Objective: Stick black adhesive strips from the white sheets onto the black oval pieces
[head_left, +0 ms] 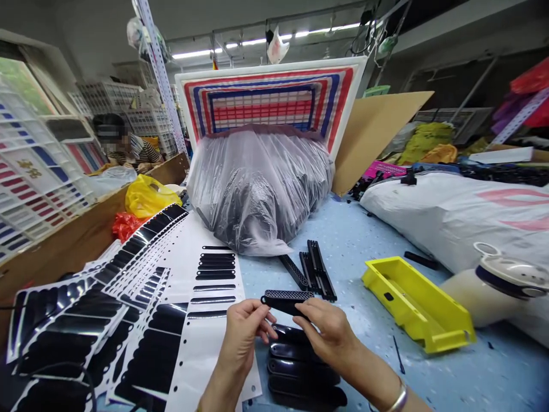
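In front of me my left hand (243,332) pinches the left end of a black plastic strip (283,300), near a small round hole. My right hand (331,327) grips the strip's right end between thumb and fingers. Its far face shows a fine perforated pattern; the near side is smooth black. Just below lie several glossy black strips (295,366), stacked and partly covered by my right hand. Beyond the hands, patterned black strips (316,269) rest on the blue table. Left of my left hand is a white backing sheet (210,355) bearing black stickers (215,266).
More sticker sheets (141,337) overlap at left. A large plastic bag (261,183) bulges from a striped crate (274,68) at the back. On the right are a yellow bin (418,303), a cream bottle (484,292) and a white sack (454,212). A person (128,143) sits far left.
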A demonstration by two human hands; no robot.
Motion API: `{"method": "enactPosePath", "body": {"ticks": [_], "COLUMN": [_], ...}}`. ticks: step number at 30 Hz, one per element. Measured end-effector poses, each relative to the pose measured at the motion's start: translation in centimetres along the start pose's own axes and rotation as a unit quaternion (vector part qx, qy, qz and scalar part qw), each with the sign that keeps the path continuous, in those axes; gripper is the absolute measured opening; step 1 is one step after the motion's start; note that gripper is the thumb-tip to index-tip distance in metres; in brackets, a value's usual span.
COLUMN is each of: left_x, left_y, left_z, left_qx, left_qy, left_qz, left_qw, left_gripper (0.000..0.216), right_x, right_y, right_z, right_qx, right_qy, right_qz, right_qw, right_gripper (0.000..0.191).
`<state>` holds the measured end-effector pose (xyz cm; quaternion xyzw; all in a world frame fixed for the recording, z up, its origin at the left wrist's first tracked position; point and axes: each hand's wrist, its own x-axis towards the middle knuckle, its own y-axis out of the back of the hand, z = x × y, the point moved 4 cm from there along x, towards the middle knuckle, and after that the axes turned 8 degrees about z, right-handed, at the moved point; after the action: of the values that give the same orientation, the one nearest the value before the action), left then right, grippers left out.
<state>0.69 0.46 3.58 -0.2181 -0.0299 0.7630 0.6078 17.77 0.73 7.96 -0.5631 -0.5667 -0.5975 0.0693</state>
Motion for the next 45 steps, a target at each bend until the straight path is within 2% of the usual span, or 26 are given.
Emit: {"method": "enactPosePath", "body": {"ticks": [3,6,9,11,14,17,20,26,30,35,45], "left_x": [0.8,2.1,3.9,5.3,6.9,7.4,7.0,5.5,5.4,5.5,5.3], "left_y": [0.5,1.1,1.1,0.7,0.0,-0.7,-0.8,0.1,0.5,0.3,0.1], "left_z": [-0.3,0.2,0.3,0.1,-0.6,-1.2,-1.5,-2.1,-2.4,-2.6,-2.6], "left_qx": [0.185,0.323,0.420,0.451,0.465,0.474,0.474,0.448,0.427,0.413,0.401], "left_qy": [-0.080,-0.186,-0.225,-0.218,-0.199,-0.194,-0.190,-0.163,-0.171,-0.203,-0.192], "left_qz": [0.013,0.055,0.045,0.020,-0.011,-0.044,-0.077,-0.110,-0.107,-0.093,-0.105], "left_qw": [0.979,0.926,0.878,0.865,0.863,0.858,0.856,0.872,0.881,0.883,0.890], "left_gripper": [0.022,0.009,0.021,0.034,0.041,0.032,0.023,0.026,0.028,0.024,0.026], "right_x": [0.0,-0.2,-0.7,-1.0,-1.1,-1.1,-1.3,-3.3,-4.0,-3.4,-2.4], "right_y": [1.7,3.8,4.7,4.1,1.9,-0.5,-1.6,-0.2,0.6,0.0,-0.4], "right_z": [1.7,4.4,6.9,8.1,8.8,9.1,8.8,6.9,6.5,6.2,5.7], "right_qx": [-0.002,-0.015,-0.023,-0.028,-0.026,-0.021,-0.016,-0.009,-0.013,-0.007,0.004], "right_qy": [-0.022,-0.084,-0.168,-0.206,-0.221,-0.210,-0.192,-0.139,-0.104,-0.063,-0.032], "right_qz": [-0.017,-0.023,-0.044,-0.080,-0.127,-0.138,-0.151,-0.202,-0.175,-0.174,-0.171], "right_qw": [1.000,0.996,0.985,0.975,0.967,0.968,0.970,0.969,0.979,0.983,0.985], "right_gripper": [0.018,0.018,0.018,0.019,0.021,0.021,0.015,0.018,0.019,0.020,0.016]}}
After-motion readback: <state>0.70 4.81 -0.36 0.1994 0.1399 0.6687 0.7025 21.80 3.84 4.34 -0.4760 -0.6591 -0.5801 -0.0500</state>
